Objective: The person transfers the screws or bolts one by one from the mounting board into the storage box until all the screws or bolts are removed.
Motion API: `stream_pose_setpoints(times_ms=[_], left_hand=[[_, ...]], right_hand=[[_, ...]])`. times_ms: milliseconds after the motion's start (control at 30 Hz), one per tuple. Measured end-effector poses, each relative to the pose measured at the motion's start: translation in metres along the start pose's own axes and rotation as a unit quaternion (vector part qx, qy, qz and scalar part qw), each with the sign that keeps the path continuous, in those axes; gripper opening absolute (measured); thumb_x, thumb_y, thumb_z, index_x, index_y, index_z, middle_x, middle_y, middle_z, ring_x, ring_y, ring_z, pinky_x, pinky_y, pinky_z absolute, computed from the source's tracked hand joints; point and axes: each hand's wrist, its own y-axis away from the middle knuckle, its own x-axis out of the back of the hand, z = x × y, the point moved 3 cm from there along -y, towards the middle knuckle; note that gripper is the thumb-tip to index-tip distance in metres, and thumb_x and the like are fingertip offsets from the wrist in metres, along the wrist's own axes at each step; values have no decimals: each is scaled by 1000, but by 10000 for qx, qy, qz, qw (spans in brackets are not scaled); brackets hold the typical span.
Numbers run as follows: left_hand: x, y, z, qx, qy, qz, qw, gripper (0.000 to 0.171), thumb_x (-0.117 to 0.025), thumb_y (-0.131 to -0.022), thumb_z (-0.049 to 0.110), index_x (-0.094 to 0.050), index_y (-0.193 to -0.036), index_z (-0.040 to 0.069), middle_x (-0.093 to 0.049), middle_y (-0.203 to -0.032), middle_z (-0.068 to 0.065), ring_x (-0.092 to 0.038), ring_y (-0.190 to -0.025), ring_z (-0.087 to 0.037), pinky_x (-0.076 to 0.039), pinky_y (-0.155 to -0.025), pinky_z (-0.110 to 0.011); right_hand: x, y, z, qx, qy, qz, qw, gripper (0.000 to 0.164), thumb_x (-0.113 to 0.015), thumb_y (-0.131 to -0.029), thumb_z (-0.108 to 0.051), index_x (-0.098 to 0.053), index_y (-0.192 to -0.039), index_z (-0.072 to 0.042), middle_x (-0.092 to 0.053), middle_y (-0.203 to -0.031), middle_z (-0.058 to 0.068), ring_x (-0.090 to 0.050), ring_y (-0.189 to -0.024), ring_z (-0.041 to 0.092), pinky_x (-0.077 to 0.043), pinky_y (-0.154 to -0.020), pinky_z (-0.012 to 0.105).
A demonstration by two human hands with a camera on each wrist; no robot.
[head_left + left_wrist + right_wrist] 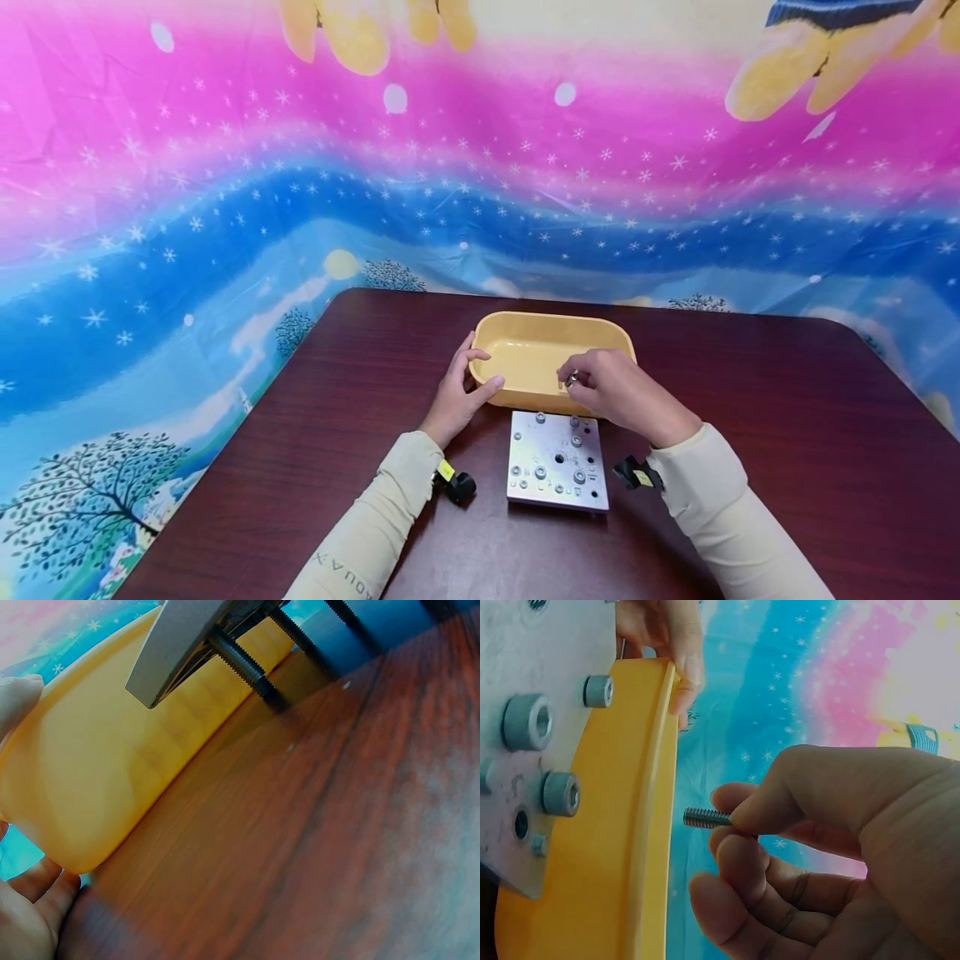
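My right hand (622, 393) pinches a small threaded screw (706, 818) between thumb and fingers, over the near right part of a yellow plastic tub (553, 318). In the right wrist view the screw's threaded end points away from the fingertips; its other end is hidden in the grip. At the tub's left end, my left hand (450, 402) holds the wall, its thumb on the near side. In front of the tub lies a square metal plate (543, 446) with several socket-head screws (529, 721) and bare holes in it.
Threaded shanks (238, 660) stick out below the plate and hold it above the dark wooden table (315, 433). A printed cloth (480, 150) hangs behind the table's far edge. A small black wrist camera (460, 487) sits on the left wrist.
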Motion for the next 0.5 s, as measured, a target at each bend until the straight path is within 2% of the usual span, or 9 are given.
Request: stream_pose_setpoints(times_ms=[267, 500], left_hand=[[0, 2, -1, -3, 46, -10, 10000, 47, -68, -91, 22, -47, -126, -2, -12, -161, -8, -31, -140, -29, -34, -108, -44], [1, 1, 1, 12, 41, -22, 10000, 49, -67, -92, 22, -45, -127, -4, -11, -161, -6, -30, -141, -29, -34, -108, -44]], right_hand=[[-5, -5, 15, 38, 111, 204, 9997, 18, -63, -85, -3, -76, -96, -10, -65, -79, -4, -47, -61, 12, -41, -52, 25], [-13, -11, 34, 77, 47, 697, 9975, 17, -64, -82, -2, -76, -89, -12, -66, -78, -4, -52, -64, 10, -46, -55, 25]])
